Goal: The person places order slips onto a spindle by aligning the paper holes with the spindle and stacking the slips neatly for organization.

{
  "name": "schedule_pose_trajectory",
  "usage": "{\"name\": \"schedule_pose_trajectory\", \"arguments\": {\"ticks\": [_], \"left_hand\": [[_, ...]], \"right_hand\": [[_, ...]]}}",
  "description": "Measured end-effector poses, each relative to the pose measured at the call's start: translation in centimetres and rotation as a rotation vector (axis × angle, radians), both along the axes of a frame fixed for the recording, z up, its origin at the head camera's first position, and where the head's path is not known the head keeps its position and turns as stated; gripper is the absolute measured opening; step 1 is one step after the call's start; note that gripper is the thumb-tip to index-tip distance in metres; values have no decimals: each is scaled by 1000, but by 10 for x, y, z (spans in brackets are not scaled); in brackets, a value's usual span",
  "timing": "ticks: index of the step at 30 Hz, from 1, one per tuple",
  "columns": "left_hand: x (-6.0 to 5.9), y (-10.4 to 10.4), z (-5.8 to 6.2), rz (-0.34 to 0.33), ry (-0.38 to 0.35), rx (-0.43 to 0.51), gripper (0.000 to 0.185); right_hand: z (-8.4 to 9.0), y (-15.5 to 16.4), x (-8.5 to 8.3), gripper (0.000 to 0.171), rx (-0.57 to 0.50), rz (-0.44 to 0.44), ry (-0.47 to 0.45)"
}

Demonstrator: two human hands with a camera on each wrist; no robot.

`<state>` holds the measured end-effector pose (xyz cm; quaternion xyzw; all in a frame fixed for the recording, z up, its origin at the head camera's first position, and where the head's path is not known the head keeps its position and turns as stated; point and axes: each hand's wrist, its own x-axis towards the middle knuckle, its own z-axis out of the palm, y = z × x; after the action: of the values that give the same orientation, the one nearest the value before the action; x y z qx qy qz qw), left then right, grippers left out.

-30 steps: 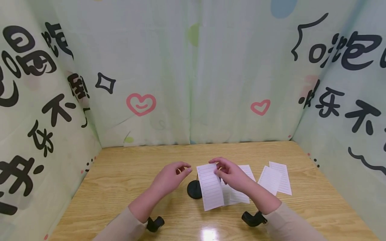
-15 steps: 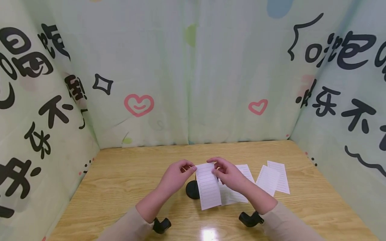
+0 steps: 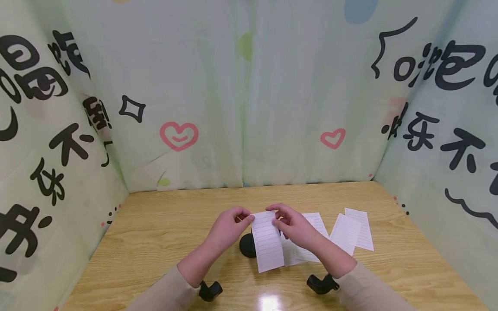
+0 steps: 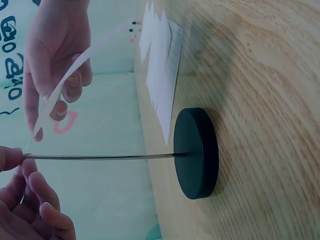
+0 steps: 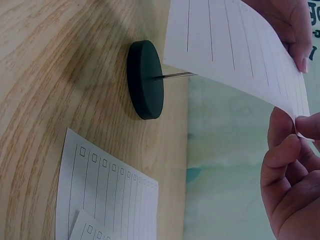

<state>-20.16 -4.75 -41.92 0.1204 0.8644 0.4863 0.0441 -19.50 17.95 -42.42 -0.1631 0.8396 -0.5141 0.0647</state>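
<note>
A lined paper sheet with small checkboxes hangs in front of a note stand, a thin metal rod on a round black base. With thumb and fingers, my right hand pinches the sheet by its upper right edge. My left hand pinches the top of the rod, right at the sheet's upper left corner; the rod's tip is hidden between the fingers. In the right wrist view the sheet bends in a curve, and the base stands flat on the wood.
More lined sheets lie on the wooden table: an overlapping group partly under my right hand, and a second pair farther right. A patterned curtain encloses the back and both sides. Black wrist devices sit at both cuffs.
My left hand has moved right, from apart from the sheet to its upper left corner. The right hand keeps holding the sheet in nearly the same place. The head view shifted slightly.
</note>
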Motion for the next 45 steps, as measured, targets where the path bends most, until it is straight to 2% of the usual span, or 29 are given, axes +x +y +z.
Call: {"name": "schedule_pose_trajectory", "arguments": {"ticks": [9,15,28,45], "left_hand": [[2,0,1,-24,-31,78,17],[2,0,1,-26,-63,98,16],[1,1,-1,-42,-73,116,18],[1,4,-2,-38,-63,85,15]], "right_hand": [[0,-1,1,34,4,6,0],[2,-1,2,33,9,2,-6],[3,1,3,33,15,-6,2],[4,2,5,34,10,-4,8]]}}
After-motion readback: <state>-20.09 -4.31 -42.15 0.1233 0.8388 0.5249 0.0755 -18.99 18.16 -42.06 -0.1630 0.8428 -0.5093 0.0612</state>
